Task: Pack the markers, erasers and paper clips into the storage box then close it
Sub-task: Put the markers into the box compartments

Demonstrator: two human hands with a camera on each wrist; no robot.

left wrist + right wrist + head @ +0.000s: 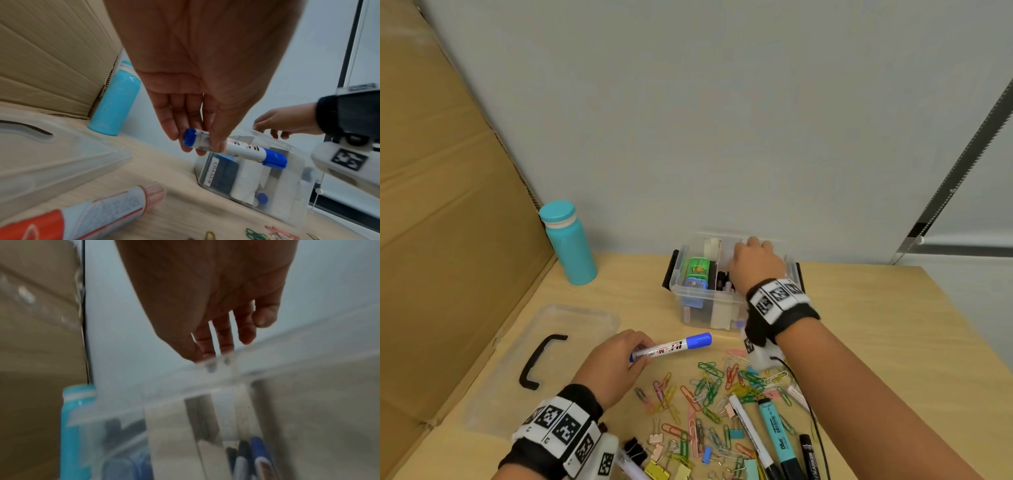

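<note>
A clear storage box [722,301] stands open at the back of the table, with erasers [697,272] in its left compartment and markers [724,282] upright in the middle. My left hand [619,359] pinches a white marker with a blue cap [674,346] by its rear end, in front of the box. In the left wrist view the marker [242,150] points toward the box [246,175]. My right hand [755,263] hovers over the box, fingers [224,337] straight and relaxed above the far rim [267,363], holding nothing. Paper clips [722,394] lie scattered in front, with more markers [774,435].
The box's clear lid [544,359] with a black handle lies on the left. A teal bottle [570,243] stands at the back left against a cardboard sheet [441,205]. Binder clips [664,462] lie near the front edge. A wall runs right behind the box.
</note>
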